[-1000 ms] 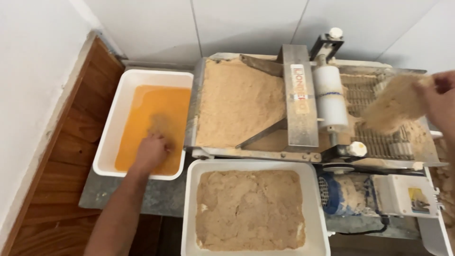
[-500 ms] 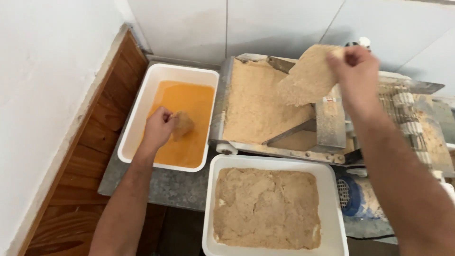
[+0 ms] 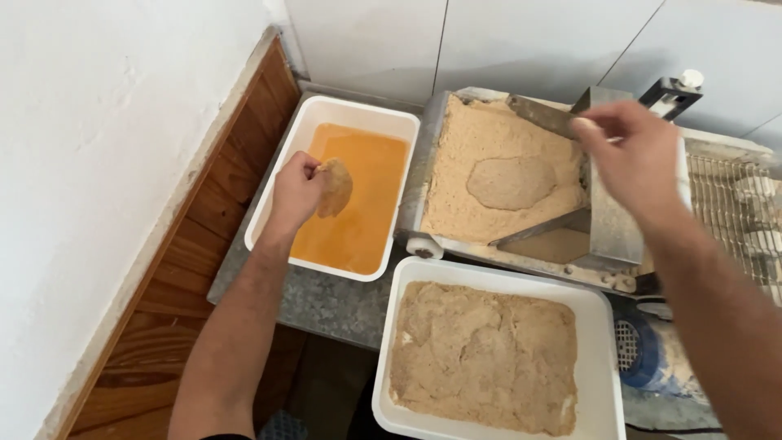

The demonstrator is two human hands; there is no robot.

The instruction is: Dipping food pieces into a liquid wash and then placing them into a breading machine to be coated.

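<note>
My left hand point(image 3: 297, 189) pinches a limp, slippery cutlet point(image 3: 334, 187) by its edge over the egg tub point(image 3: 277, 167); my right hand point(image 3: 631, 155) hovers loosely spread, empty, above the crumbs point(image 3: 464, 155).

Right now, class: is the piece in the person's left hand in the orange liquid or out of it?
Out. The left hand holds the coated piece lifted above the orange liquid in the white tub.

L hand point(image 3: 297, 189) holds cutlet point(image 3: 335, 187) over egg tub point(image 3: 273, 183); R hand point(image 3: 635, 159) empty.
</note>
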